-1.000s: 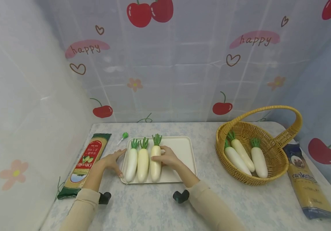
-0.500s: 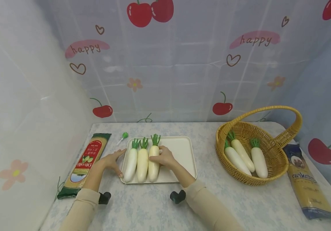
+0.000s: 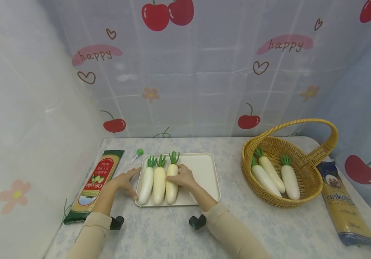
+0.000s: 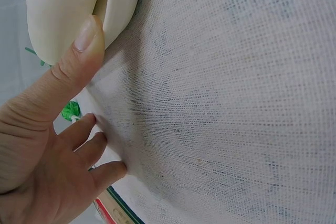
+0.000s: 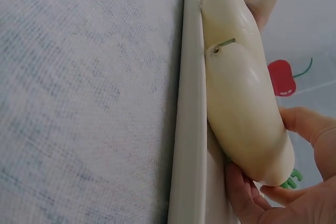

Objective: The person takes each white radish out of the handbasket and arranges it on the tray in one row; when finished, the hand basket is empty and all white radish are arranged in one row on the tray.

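Note:
Three white radishes with green tops lie side by side on the left half of a cream tray [image 3: 201,167]: a left radish [image 3: 146,185], a middle radish [image 3: 159,185] and a right radish [image 3: 172,180]. My right hand [image 3: 185,178] grips the right radish from its right side; in the right wrist view the thumb is on top and the fingers [image 5: 239,190] curl beneath it. Spread out at the tray's left edge is my left hand [image 3: 123,182]. Its thumb [image 4: 86,40] overlaps the rim by the left radish in the left wrist view, and its other fingertips reach down toward the cloth.
A wicker basket [image 3: 315,180] with a tall handle holds three more radishes [image 3: 290,181] on the right. Beside it lies a pasta-like yellow packet [image 3: 347,212]. Left of the tray are a red-and-green packet [image 3: 96,183] and a green lollipop [image 3: 140,152]. A printed curtain [image 3: 188,90] stands behind.
My right hand has shifted a little left with the right radish, which now sits close against the middle one. The left and middle radishes moved slightly left too. My left hand stays put.

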Available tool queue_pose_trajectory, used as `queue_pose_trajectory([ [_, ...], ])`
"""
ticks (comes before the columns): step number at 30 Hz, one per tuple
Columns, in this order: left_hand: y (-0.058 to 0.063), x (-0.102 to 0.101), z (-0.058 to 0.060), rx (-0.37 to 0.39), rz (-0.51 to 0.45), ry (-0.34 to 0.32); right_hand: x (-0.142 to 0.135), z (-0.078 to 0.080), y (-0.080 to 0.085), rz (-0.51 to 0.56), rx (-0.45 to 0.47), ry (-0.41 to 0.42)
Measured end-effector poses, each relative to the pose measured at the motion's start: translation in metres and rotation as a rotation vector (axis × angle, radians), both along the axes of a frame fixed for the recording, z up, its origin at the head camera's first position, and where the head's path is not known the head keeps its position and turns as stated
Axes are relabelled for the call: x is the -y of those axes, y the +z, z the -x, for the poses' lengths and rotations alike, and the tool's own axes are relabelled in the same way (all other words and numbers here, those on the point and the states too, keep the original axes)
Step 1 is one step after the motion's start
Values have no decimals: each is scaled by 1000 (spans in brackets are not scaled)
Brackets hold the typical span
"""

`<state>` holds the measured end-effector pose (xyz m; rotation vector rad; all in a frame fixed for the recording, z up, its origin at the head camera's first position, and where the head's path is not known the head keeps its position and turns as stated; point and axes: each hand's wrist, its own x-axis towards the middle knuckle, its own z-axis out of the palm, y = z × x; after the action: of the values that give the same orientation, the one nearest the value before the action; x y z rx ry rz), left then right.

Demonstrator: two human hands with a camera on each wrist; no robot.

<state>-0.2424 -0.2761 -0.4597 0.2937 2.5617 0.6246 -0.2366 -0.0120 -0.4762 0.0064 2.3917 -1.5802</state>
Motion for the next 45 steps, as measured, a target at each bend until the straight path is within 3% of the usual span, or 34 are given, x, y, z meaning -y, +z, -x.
queue_pose_trajectory([
  [9, 0, -1, -1, -1, 4, -1, 0, -3, -1, -89, -52, -2],
  [24, 0, -1, -1, 8, 1, 11, -21, -17, 12, -125, -79, 163],
  [31, 3, -3, -1, 10, 18, 19, -44, -21, 22, -151, -92, 208],
  [38, 3, -3, -1, 15, 19, 18, -72, -30, 37, -240, -186, 273],
  [45, 3, -3, -1, 7, 15, 8, -108, -41, 52, -222, -205, 309],
])
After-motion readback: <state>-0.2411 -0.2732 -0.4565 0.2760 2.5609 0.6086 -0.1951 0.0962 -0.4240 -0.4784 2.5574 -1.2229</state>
